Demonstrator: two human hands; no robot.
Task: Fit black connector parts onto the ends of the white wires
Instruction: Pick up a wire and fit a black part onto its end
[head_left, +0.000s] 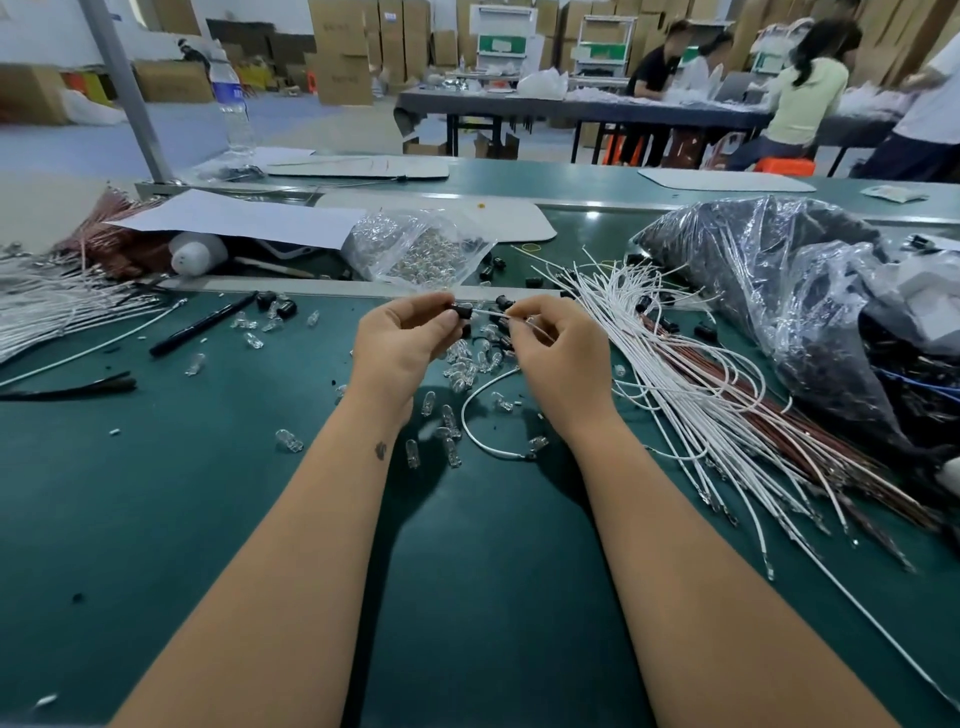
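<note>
My left hand (402, 340) pinches a small black connector (461, 310) between thumb and fingers above the green table. My right hand (558, 353) grips a white wire (480, 415) near its end, and that end meets the connector between the two hands. The rest of the wire loops down onto the table below my right wrist. A spread bundle of white wires (675, 374) lies to the right of my right hand. Loose black connectors (275, 304) lie scattered behind and left of my hands.
Small clear glass bulbs (452, 421) litter the green table (156, 493) under my hands. A clear bag of bulbs (415, 249) sits behind them, a large plastic bag of dark parts (779, 291) at right, more wires (62, 301) at left. People work at a far table.
</note>
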